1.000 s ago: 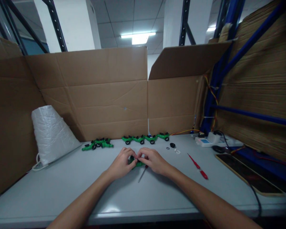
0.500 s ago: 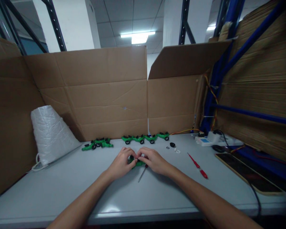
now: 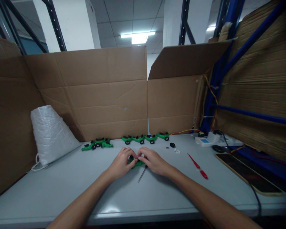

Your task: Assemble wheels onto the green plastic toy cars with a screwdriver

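Note:
Both hands meet over a small green toy vehicle with black parts, at the middle of the table. My left hand is closed on its left side, thumb and fingers pinching it. From the right, my right hand has its fingertips pinched together at the toy's top; they touch the toy, and any small part between them is hidden. A screwdriver with a metal shaft points toward me below the right hand, its handle end partly covered by that hand.
Several similar green toys stand in a row at the back, with more toys to their left. A black disc, a white ring and a red screwdriver lie right. A white bag, power strip and phone-like slab flank them.

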The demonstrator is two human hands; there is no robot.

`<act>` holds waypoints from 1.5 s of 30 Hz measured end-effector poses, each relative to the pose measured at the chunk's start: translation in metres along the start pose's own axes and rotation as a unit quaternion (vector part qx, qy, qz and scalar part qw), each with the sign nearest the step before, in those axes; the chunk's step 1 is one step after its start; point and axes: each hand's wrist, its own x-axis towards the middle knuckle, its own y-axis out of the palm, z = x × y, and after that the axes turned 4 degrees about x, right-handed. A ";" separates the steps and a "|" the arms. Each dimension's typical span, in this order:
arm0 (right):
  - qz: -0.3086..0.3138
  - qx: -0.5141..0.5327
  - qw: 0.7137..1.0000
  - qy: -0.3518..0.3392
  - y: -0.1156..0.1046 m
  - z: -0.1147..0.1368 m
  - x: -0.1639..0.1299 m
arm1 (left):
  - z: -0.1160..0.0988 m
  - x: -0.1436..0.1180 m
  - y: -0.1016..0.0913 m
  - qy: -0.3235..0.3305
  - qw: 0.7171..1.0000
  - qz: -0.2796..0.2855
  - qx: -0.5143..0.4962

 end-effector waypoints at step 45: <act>-0.002 -0.023 0.999 0.024 0.004 0.002 -0.001 | 0.002 0.001 0.002 0.007 1.000 0.002 0.003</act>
